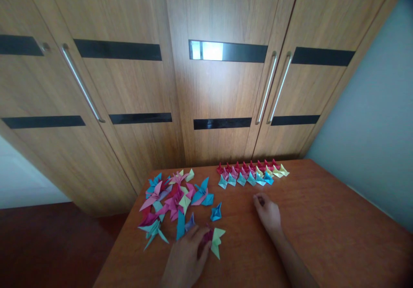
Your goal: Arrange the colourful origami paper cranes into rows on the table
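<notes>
My left hand is at the front of the table, thumb and forefinger curved in on a dark pink origami crane, mostly hidden by the fingers. Touching or just beside it lies a light green folded paper piece. A purple paper piece and a blue paper strip show behind the knuckles. My right hand rests on the table with its fingers curled in and nothing visible in them. Beyond it stand rows of small folded papers: red, pink, yellow and blue.
A loose heap of origami cranes in mixed colours covers the left of the brown table. One blue folded piece sits apart from the heap. A wooden wardrobe with long handles rises behind the table; a pale wall stands at right.
</notes>
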A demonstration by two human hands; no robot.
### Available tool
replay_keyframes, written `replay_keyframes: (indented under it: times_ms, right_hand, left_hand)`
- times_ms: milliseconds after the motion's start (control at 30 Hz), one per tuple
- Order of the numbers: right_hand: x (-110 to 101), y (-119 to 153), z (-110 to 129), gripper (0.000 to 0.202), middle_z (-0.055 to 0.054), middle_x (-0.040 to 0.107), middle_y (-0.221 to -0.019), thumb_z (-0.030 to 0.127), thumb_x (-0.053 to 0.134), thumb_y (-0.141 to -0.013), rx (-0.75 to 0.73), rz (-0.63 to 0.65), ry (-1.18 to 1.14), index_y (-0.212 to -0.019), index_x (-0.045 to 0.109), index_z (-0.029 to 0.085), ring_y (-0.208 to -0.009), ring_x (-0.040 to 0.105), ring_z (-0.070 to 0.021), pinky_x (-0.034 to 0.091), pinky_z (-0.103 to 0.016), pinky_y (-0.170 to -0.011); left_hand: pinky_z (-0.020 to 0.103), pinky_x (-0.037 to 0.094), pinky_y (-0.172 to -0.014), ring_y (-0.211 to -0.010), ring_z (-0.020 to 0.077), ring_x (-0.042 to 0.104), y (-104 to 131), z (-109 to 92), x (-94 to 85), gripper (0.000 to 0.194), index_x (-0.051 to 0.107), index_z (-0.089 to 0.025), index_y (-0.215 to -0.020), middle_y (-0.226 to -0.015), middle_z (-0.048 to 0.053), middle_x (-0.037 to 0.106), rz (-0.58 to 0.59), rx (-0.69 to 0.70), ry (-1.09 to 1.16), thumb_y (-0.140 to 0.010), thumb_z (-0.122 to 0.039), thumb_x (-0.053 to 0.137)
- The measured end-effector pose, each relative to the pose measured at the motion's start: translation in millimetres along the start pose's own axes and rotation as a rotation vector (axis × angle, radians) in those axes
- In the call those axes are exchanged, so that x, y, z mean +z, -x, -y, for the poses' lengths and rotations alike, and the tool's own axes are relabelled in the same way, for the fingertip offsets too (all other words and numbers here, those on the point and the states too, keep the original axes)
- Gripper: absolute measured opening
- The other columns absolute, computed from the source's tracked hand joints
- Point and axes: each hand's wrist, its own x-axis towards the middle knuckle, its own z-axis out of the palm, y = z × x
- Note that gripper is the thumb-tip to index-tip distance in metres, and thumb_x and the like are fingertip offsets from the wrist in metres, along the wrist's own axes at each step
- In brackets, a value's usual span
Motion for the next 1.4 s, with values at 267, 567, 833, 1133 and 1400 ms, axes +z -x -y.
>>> replay_keyframes:
  times_ms: [267, 567, 833, 1133, 1400]
  right_hand:
    - [0, 1, 0, 0.028, -0.001, 0.070, -0.072, 0.044, 0.040, -0.084, -0.015, 0.040, -0.017, -0.081, 0.060, 0.025, -0.068, 0.067, -0.0198, 0.043, -0.024, -0.059]
    - [0, 0, -2, 0.029, -0.001, 0.070, -0.071, 0.043, 0.041, -0.084, -0.017, 0.035, -0.049, -0.080, 0.062, 0.024, -0.066, 0.066, -0.0181, 0.042, -0.022, -0.057]
    - [1, -1, -3, 0.027, -0.002, 0.071, -0.073, 0.042, 0.041, -0.083, -0.024, 0.038, -0.091, -0.080, 0.062, 0.024, -0.065, 0.066, -0.0181, 0.042, -0.023, -0.058]
    - [0, -2, -3, 0.024, -0.001, 0.068, -0.069, 0.041, 0.046, -0.082, -0.014, 0.030, -0.164, -0.079, 0.062, 0.024, -0.064, 0.064, -0.0182, 0.042, -0.023, -0.058]
    - [-2, 21, 29, 0.032, 0.000, 0.060, -0.071, 0.047, 0.053, -0.082, -0.140, 0.307, -0.685, -0.096, 0.062, 0.019, -0.067, 0.057, -0.0156, 0.046, -0.025, -0.062]
  left_hand:
    - [0.031, 0.050, -0.077, -0.093, 0.0198, 0.063, -27, -2, -8.0, 0.026, 0.058, -0.028, -0.108, -0.109, 0.003, 0.060, -0.045, 0.001, -0.089, -0.087, -0.021, 0.045]
    - [0.036, 0.048, -0.080, -0.094, 0.0254, 0.061, -65, -31, 1.1, 0.020, 0.064, -0.022, -0.095, -0.100, 0.007, 0.064, 0.146, -0.014, -0.365, -0.077, -0.020, 0.056]
    - [0.038, 0.048, -0.078, -0.091, 0.0267, 0.063, -76, -27, 4.3, 0.026, 0.064, -0.018, -0.094, -0.096, 0.010, 0.066, 0.270, -0.105, -0.451, -0.083, -0.014, 0.042]
    - [0.031, 0.045, -0.081, -0.095, 0.0202, 0.060, -75, -17, 1.3, 0.024, 0.063, -0.021, -0.084, -0.093, 0.005, 0.063, 0.186, -0.001, -0.339, -0.087, -0.015, 0.040]
    - [0.027, 0.044, -0.080, -0.091, 0.0173, 0.057, -79, -24, 4.8, 0.024, 0.063, -0.023, -0.091, -0.093, 0.003, 0.062, 0.013, 0.204, -0.082, -0.082, -0.009, 0.047]
